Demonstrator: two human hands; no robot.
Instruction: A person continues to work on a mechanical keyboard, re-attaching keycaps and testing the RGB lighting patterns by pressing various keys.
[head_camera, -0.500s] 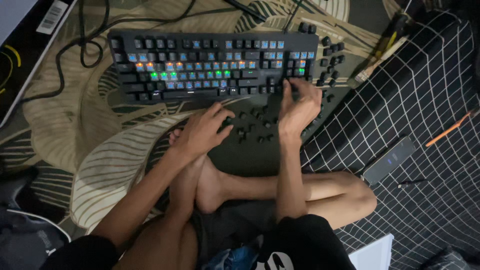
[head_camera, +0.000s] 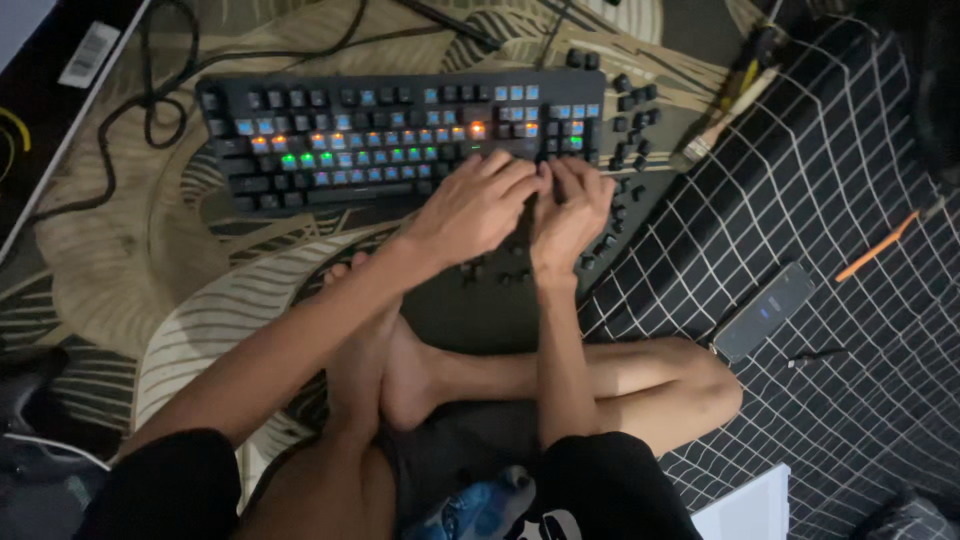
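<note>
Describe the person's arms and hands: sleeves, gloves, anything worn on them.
Both the left hand and right hand are bare: no gloves, rings or watch visible. The forearms are uncovered too. Black short sleeves cover only the upper arms near the shoulders.

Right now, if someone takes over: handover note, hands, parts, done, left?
Left hand and right hand: side by side at the keyboard's lower right edge, fingers on it; whether either pinches a cap is hidden.
Loose keycaps: scattered right of the keyboard and under the hands.
Done: many caps are off, lit switches bare.
Left: some dark caps remain on, mostly along the left and bottom rows.
</note>
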